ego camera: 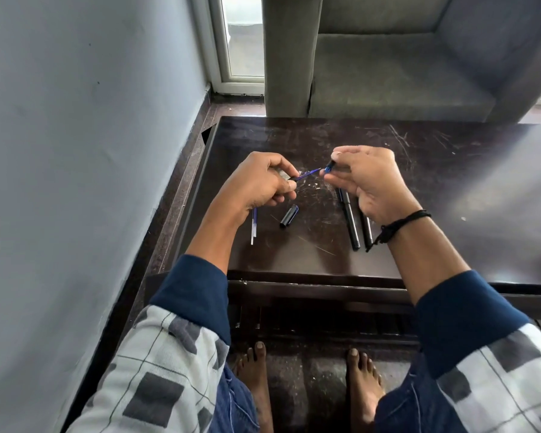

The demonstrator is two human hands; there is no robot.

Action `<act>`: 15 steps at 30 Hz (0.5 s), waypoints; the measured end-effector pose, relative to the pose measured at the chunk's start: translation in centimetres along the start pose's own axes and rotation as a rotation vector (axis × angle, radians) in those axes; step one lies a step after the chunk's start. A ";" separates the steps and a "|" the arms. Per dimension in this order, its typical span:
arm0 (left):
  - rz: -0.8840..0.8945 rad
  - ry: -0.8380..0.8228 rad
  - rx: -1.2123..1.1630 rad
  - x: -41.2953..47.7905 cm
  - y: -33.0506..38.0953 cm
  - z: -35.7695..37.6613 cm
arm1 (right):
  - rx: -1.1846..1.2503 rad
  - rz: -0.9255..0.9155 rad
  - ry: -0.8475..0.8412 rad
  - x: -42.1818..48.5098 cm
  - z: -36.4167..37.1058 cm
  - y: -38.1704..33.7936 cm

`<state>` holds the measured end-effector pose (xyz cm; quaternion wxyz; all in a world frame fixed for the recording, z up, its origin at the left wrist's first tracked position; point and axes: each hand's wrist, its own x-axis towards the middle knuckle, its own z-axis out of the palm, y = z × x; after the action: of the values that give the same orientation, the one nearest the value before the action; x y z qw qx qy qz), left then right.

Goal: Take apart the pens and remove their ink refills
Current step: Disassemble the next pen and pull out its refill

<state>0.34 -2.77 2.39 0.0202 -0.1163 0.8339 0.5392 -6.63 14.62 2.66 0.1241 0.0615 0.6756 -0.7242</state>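
Above the table (pixel 419 182), left hand (pixel 263 182) pinches the refill (pixel 308 174); right hand (pixel 369 179) pinches the nib section (pixel 329 167). Refill likely thin, flexible: grip near tip.

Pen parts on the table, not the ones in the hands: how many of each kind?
Black pen barrels: 2
Loose ink refills: 2
Black pen cap: 1
Total: 5

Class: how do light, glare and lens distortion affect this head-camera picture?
Head view: pale window glare washes the dark scratched wooden table at right; wide-angle lens bends the grey wall and table edges; the thin blue ink refill between the left hand and right hand looks slightly soft.
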 end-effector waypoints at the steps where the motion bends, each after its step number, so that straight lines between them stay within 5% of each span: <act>1: 0.001 -0.005 -0.001 0.0 0.0 0.1 | 0.082 0.028 0.013 0.1 0.1 0.1; 5: -0.004 -0.008 0.003 0.0 0.1 0.1 | 0.251 0.068 0.020 0.3 0.3 0.4; 15: 0.004 -0.003 0.030 0.0 0.1 0.4 | 0.184 0.011 0.061 0.1 0.5 0.6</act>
<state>0.27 -2.41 2.34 0.0225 -0.1136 0.8422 0.5266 -6.54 14.12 2.06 0.1015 0.0983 0.6095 -0.7801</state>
